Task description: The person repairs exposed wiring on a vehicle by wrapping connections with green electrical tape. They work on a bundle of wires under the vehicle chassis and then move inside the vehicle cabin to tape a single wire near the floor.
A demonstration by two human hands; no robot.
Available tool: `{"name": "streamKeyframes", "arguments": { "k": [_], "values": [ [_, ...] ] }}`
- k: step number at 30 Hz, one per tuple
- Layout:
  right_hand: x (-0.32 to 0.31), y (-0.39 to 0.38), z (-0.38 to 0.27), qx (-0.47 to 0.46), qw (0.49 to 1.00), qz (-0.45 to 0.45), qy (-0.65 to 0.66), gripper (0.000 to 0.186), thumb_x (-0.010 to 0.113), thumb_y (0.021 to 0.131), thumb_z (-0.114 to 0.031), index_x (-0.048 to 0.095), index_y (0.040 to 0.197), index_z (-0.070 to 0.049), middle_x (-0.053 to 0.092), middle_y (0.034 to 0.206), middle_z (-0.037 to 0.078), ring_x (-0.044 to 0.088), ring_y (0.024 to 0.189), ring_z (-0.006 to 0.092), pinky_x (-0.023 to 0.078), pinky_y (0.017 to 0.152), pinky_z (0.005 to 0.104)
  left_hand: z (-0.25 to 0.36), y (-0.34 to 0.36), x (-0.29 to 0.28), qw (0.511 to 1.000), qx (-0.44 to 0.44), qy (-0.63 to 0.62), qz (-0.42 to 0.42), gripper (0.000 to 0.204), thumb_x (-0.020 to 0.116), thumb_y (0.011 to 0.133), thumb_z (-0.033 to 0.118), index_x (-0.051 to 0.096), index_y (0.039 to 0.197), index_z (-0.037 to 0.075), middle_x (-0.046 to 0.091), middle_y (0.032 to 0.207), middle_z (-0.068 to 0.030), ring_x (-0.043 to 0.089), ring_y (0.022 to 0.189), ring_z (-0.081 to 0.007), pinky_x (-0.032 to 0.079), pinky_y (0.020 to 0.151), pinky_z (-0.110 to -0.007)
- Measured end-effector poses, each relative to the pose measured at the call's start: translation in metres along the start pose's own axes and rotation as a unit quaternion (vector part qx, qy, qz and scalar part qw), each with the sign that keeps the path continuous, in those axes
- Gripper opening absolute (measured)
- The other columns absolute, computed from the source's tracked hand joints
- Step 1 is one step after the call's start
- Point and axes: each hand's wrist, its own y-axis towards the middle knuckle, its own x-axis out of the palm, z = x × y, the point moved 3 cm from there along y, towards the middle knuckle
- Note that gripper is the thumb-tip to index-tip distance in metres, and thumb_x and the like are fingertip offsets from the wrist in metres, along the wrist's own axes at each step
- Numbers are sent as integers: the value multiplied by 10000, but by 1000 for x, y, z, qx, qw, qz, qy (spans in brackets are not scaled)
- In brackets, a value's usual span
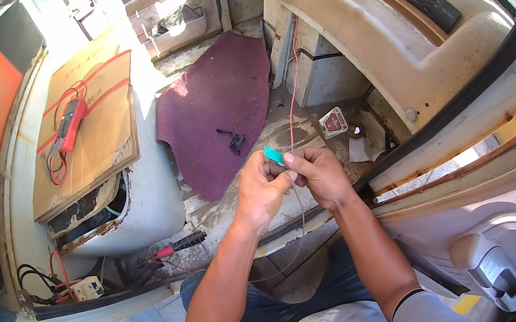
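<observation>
My two hands meet in front of me, fingertips close together. A short strip of bright green tape [273, 155] sticks up between them, by the right thumb. My left hand [256, 190] is closed, its thumb pressed toward the wire at the joined fingertips. With bent fingers and thumb, my right hand [323, 177] pinches the lower end of the tape. A thin pinkish wire [292, 108] comes down from the dashboard side, passes through the fingers and hangs on below them. The exact spot where tape and wire touch is hidden by my fingers.
A red clamp meter [71, 125] lies on cardboard [95, 79] on the seat base at left. Purple matting [215, 113] covers part of the vehicle floor. Red-handled pliers [180, 245] and a white breaker [88, 288] sit at lower left. The open door [474, 212] is at right.
</observation>
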Motion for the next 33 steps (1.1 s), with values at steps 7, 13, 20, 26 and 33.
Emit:
{"name": "streamKeyframes", "arguments": {
  "k": [7, 13, 20, 26, 33],
  "values": [
    [10, -6, -9, -129, 879, 110, -446, 392, 653, 1039, -306, 709, 863, 40, 671, 700, 35, 632, 672, 218, 479, 622, 396, -6, -5, 2, 963, 83, 233, 109, 232, 697, 901, -50, 558, 1080, -1, 703, 859, -93, 651, 765, -120, 518, 658, -280],
    [-13, 6, 7, -16, 991, 39, -126, 336, 628, 1027, -297, 729, 1079, 19, 735, 942, 52, 685, 902, 200, 500, 740, 380, -12, 4, -11, 997, -22, 72, 27, 184, 666, 935, -32, 711, 1112, -52, 714, 913, -63, 633, 782, -111, 509, 692, -277],
    [-25, 9, 11, 15, 999, -45, 15, 168, 701, 969, -178, 753, 1018, -26, 686, 858, 10, 569, 772, 81, 430, 683, 260, -11, 6, -19, 999, -25, 5, 28, 180, 678, 916, -46, 707, 1094, -45, 702, 889, -46, 623, 776, -98, 502, 688, -267],
    [-1, 3, -3, -22, 999, -14, 22, 142, 728, 964, -166, 744, 920, -33, 644, 776, -15, 525, 678, 74, 404, 644, 246, -8, 1, -12, 966, 130, 198, 102, 70, 712, 896, -49, 709, 963, -27, 693, 833, -33, 608, 728, -67, 487, 640, -249],
    [-2, -2, 0, 1, 996, 0, 93, 182, 722, 994, -181, 728, 895, -29, 664, 784, -2, 538, 645, 85, 408, 588, 262, -6, 0, -8, 977, 93, 164, 98, 46, 733, 891, -30, 708, 930, -28, 689, 796, -34, 612, 715, -67, 494, 641, -258]
  ]
}}
